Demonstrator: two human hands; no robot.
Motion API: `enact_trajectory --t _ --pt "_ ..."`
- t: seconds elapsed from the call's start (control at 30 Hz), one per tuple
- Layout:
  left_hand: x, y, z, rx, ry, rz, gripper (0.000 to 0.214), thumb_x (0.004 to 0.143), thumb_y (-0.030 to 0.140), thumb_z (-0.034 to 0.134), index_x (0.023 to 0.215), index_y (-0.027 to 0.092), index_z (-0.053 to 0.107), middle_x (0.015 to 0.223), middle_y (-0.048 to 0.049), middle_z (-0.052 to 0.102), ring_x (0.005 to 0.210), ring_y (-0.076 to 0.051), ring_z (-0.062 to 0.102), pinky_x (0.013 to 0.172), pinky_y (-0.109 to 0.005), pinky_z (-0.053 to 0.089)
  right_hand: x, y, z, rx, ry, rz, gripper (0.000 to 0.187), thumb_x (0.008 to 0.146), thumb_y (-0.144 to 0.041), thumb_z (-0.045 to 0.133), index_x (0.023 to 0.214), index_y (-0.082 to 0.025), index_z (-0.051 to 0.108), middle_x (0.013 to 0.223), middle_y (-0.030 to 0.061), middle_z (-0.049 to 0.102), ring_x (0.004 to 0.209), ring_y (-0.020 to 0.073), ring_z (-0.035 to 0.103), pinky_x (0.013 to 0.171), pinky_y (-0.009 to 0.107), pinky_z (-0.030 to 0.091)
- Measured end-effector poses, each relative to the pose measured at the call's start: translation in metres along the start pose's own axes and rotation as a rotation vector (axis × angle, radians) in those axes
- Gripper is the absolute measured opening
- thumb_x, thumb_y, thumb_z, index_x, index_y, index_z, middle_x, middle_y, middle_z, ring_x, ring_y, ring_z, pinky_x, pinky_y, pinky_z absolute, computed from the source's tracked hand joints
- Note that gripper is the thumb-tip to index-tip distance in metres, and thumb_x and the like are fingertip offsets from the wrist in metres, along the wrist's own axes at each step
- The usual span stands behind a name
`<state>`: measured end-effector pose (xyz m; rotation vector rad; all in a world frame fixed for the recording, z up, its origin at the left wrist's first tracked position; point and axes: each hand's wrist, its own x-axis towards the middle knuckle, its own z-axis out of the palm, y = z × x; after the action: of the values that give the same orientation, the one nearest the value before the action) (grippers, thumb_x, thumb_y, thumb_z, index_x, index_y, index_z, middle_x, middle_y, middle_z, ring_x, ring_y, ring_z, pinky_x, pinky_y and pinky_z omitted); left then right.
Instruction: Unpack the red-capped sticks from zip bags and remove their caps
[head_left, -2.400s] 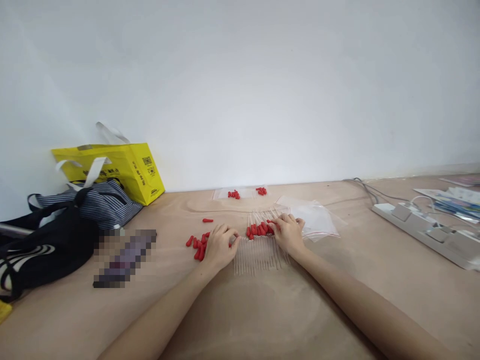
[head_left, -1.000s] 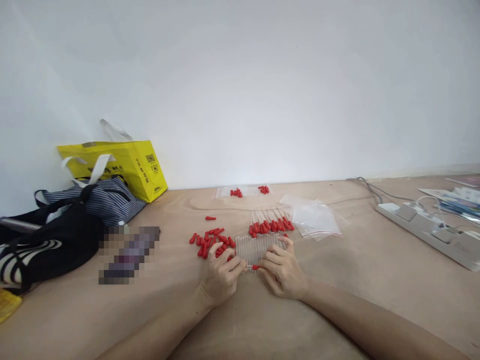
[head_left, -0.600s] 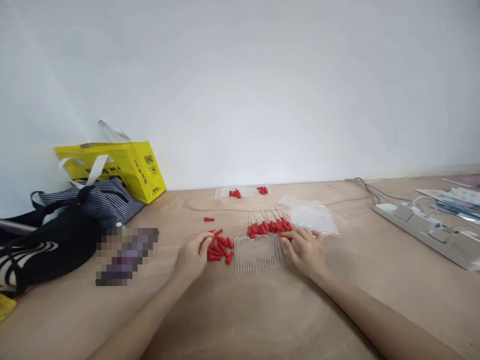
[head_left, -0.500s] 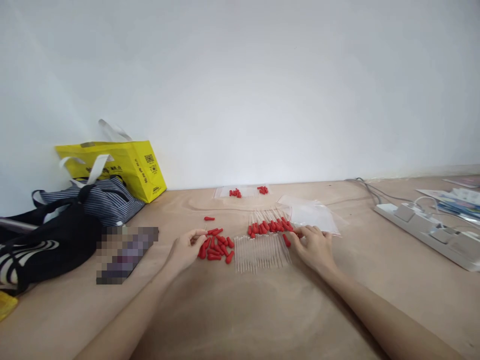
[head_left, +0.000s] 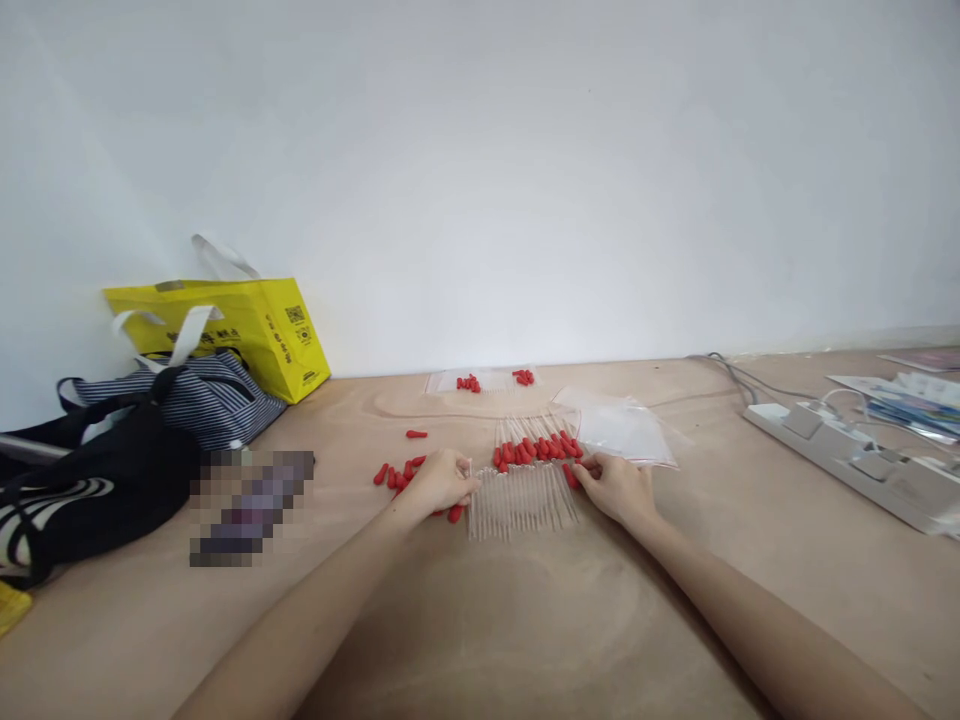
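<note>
My left hand (head_left: 448, 482), its fingers pinched together, is at the left end of a row of clear thin dropper tubes (head_left: 521, 505). What its fingertips hold is too small to make out. Loose red rubber bulbs (head_left: 455, 514) lie under and beside this hand, partly hidden by it. At the row's right end, my right hand (head_left: 619, 487) has thumb and fingers closed at a red rubber bulb (head_left: 571, 476). Just behind the row lie several droppers (head_left: 540, 449), red bulbs toward me and clear tubes pointing away.
Flat clear plastic bags (head_left: 626, 432) lie behind my right hand. Near the wall is another clear bag (head_left: 491, 380) with red-bulbed droppers. A power strip (head_left: 862, 465) with plugs sits at right. A yellow bag (head_left: 289, 345), striped bag (head_left: 202, 390) and black bag (head_left: 105, 490) stand at left.
My left hand has moved right, from the left edge of the loose red bulbs to the left end of the tube row. My right hand stays by its red bulb.
</note>
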<state>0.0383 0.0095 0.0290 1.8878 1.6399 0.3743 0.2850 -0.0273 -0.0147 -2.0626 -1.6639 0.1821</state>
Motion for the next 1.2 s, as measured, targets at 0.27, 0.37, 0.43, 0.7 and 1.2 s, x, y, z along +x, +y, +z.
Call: enact_trajectory --t 0.27,0.37,0.43,0.7,1.2 --pt "0.014 -0.003 0.003 0.167 0.037 0.02 0.019 0.064 0.028 0.057 0.075 0.013 0.061 0.039 0.0019 0.056 0.045 -0.015 0.056 0.048 -0.022 0.037 0.002 -0.002 0.0 -0.019 0.026 -0.028 0.031 0.08 -0.043 0.042 0.077 -0.026 0.067 0.075 0.0039 0.068 0.08 0.0234 0.059 0.072 0.035 0.031" --pt "0.013 0.006 0.004 0.222 0.106 0.05 0.022 0.067 0.031 0.057 0.08 0.013 0.061 0.049 -0.0013 0.061 0.055 -0.017 0.059 0.053 -0.024 0.038 0.001 0.0 0.0 -0.011 0.068 -0.046 0.033 0.08 -0.043 0.041 0.076 -0.024 0.067 0.076 0.005 0.067 0.08 0.0223 0.058 0.071 0.033 0.03" --pt "0.015 0.015 0.007 0.251 0.157 0.081 0.024 0.068 0.033 0.057 0.083 0.014 0.061 0.062 -0.0038 0.064 0.065 -0.018 0.06 0.057 -0.024 0.038 0.0 0.0 0.0 -0.005 0.1 -0.063 0.033 0.08 -0.043 0.041 0.075 -0.023 0.067 0.077 0.0051 0.066 0.08 0.0216 0.057 0.07 0.032 0.03" --pt "0.032 0.04 0.027 0.346 0.204 0.159 0.025 0.069 0.04 0.055 0.064 0.016 0.059 0.066 -0.006 0.063 0.067 -0.02 0.059 0.057 -0.026 0.038 -0.006 -0.003 0.002 -0.001 0.178 -0.111 0.026 0.081 -0.038 0.043 0.075 -0.026 0.066 0.077 0.0018 0.063 0.078 0.0184 0.056 0.066 0.03 0.027" --pt "-0.03 -0.01 0.013 0.458 0.439 0.64 0.015 0.077 0.021 0.043 0.068 0.016 0.054 0.068 -0.0032 0.057 0.065 -0.015 0.054 0.06 -0.025 0.04 -0.024 -0.023 0.013 0.061 0.468 -0.801 0.025 0.082 -0.026 0.047 0.104 -0.02 0.057 0.098 0.0066 0.06 0.089 0.0179 0.049 0.078 0.033 0.028"
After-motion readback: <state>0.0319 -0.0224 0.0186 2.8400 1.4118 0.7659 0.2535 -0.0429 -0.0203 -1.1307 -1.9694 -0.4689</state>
